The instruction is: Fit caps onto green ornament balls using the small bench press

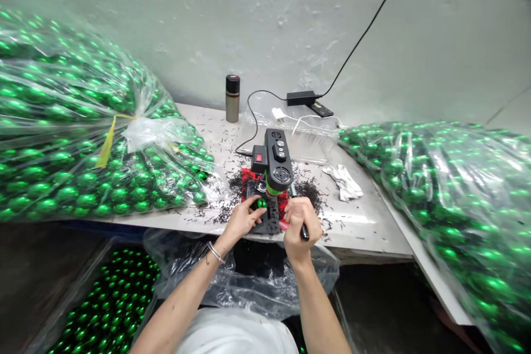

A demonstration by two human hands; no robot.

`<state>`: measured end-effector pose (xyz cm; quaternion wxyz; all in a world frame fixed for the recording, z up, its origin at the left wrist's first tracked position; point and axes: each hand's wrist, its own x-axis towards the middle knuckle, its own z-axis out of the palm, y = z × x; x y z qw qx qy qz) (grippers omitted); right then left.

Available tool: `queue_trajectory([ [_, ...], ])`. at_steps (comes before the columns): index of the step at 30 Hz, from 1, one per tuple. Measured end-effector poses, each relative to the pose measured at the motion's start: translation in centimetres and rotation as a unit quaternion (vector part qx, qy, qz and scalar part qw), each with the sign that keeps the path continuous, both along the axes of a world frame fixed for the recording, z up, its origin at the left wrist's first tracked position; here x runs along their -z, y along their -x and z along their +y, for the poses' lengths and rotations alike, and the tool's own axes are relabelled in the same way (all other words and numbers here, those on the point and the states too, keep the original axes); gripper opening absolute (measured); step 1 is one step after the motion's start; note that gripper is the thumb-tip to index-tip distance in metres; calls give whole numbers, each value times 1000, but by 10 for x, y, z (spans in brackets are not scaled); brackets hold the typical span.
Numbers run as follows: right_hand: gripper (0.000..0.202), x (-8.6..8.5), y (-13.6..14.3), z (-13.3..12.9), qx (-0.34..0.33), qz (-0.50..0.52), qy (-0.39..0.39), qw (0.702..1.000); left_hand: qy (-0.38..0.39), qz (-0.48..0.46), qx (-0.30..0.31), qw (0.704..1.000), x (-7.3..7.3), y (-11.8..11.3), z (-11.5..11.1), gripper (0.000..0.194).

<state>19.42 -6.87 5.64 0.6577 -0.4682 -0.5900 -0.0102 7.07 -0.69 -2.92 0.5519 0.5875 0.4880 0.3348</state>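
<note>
Two hands busy: left hand (241, 220) pinching green ball (261, 203) under drill (274, 161); right hand (299, 222) grip closed on lever (304, 231).

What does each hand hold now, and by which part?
The left hand pinches a green ball by its sides under the drill press. The right hand grips the black lever handle.

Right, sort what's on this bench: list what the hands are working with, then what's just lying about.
In use:
- left hand, on the green ball
- right hand, gripping the black lever handle
- small bench drill
- black base plate

Lying about:
- flask
- white cloth
- power adapter
- bags of green balls
</note>
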Motion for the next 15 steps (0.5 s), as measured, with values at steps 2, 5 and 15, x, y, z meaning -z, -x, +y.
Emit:
queue_trajectory([
  [2,32,1,-1,-1,-8,-6,-5,1000,-85,49,13,995,1,1,-3,41],
  [5,32,1,-3,-2,-21,-13,-11,1000,-174,99,17,980,2,1,-5,37],
  [15,28,35,-7,1,-22,-71,-48,996,-243,124,15,962,7,-1,-5,31],
])
